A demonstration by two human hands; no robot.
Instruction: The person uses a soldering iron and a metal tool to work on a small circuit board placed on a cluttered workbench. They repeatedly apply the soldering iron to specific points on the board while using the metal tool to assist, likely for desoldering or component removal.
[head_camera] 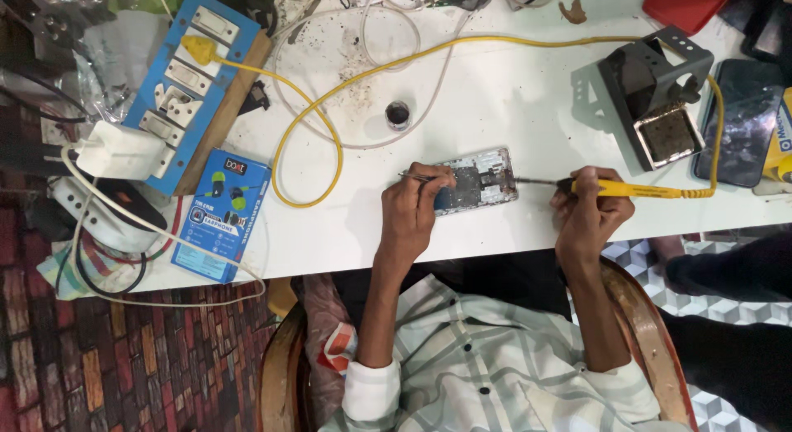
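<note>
Left hand (410,207) pinches thin tweezers (419,178), grip closed tight, pressing on the opened phone (478,180) mid-surface. Right hand (587,216) is wrapped shut round a yellow soldering iron (631,188), tip touching the phone's right edge. Its yellow cord (330,102) loops far left to a blue socket board (188,85). Iron stand (656,102) sits right, small tin (397,114) beyond, on the white surface (511,77).

Bare tabletop (511,94) ahead — yellow cord (309,110) (looping) obstructs left.

Left hand (415,203) covers phone (483,178) end; tweezer (417,177) tips hidden.
</note>
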